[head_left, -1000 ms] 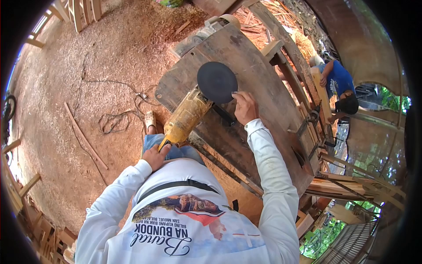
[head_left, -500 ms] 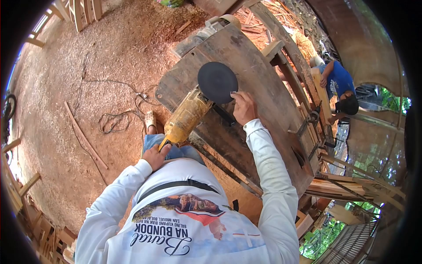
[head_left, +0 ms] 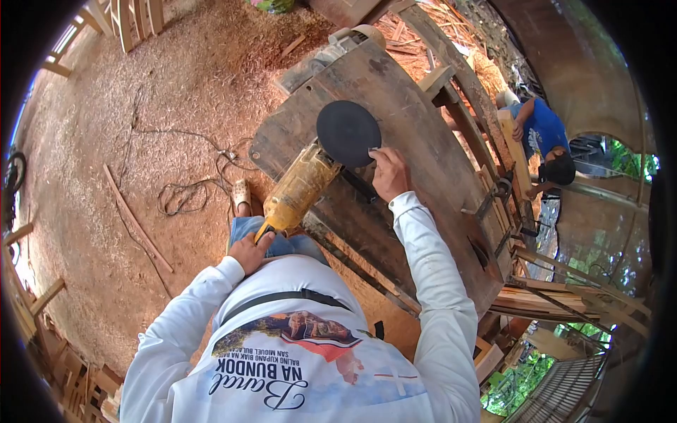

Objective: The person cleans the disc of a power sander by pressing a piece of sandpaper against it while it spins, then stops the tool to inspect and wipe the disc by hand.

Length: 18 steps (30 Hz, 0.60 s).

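A worn yellow disc sander (head_left: pixel 300 189) lies slanting from my waist to the wooden table, its round black pad (head_left: pixel 348 133) facing up. My left hand (head_left: pixel 248 252) is closed round the rear handle of the sander, close to my body. At the pad's right rim, my right hand (head_left: pixel 391 174) is pinched, with a tiny pale thing at the fingertips too small to name. A black side handle (head_left: pixel 358 185) of the sander shows under the pad, left of my right hand.
The scuffed wooden table (head_left: pixel 423 204) carries the pad end. Cords (head_left: pixel 187 194) and a wood strip (head_left: pixel 137 218) lie on the sawdust-covered floor. A clamp (head_left: pixel 502 189) is at the table's right side. Beyond, a person in blue (head_left: pixel 541 130) touches a wooden plank (head_left: pixel 515 151).
Almost nothing differs. The pad and my right hand have shifted very slightly left; both hands keep their holds.
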Each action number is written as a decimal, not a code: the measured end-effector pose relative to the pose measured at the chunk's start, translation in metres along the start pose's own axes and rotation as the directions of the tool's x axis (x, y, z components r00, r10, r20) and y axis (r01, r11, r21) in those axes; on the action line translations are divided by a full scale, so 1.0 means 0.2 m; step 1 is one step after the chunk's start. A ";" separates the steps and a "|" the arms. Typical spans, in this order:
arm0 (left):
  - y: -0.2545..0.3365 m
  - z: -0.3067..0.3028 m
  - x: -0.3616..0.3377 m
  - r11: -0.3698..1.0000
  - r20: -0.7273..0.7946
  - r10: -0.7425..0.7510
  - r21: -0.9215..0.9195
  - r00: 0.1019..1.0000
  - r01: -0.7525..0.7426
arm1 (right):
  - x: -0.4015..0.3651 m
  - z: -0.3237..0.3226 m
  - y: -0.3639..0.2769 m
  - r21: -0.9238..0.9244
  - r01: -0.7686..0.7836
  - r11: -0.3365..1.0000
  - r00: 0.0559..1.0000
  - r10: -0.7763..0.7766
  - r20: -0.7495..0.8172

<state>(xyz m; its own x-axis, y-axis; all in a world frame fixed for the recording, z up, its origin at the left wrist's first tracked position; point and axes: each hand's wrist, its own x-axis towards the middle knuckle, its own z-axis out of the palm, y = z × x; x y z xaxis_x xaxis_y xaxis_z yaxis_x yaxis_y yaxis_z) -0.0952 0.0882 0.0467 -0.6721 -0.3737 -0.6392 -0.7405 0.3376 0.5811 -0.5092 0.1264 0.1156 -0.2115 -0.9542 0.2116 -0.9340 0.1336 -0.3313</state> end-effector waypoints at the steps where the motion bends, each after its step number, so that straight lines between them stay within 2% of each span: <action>1: -0.01 0.01 0.00 1.000 0.000 0.000 -0.009 1.000 0.000 | 0.00 0.00 0.00 -0.003 -0.003 1.000 1.000 0.003 0.004; 3: -0.03 0.03 0.01 1.000 0.000 0.000 -0.026 1.000 0.000 | 0.01 0.00 -0.01 0.000 0.024 1.000 0.999 -0.024 -0.028; 9: -0.02 0.01 -0.01 0.988 -0.012 0.113 0.107 0.993 -0.111 | 0.02 0.01 -0.01 0.010 0.041 0.999 0.998 -0.040 -0.046; 18: 0.00 0.00 -0.02 0.991 -0.033 0.091 0.104 0.995 -0.088 | 0.04 0.02 -0.04 0.004 0.011 1.000 1.000 -0.011 -0.029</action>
<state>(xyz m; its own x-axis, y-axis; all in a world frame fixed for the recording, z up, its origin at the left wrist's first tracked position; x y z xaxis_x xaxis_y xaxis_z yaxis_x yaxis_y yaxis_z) -0.0931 0.0895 0.0502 -0.7366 -0.3699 -0.5663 -0.6749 0.4573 0.5792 -0.5029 0.1174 0.1159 -0.2092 -0.9475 0.2419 -0.9352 0.1216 -0.3326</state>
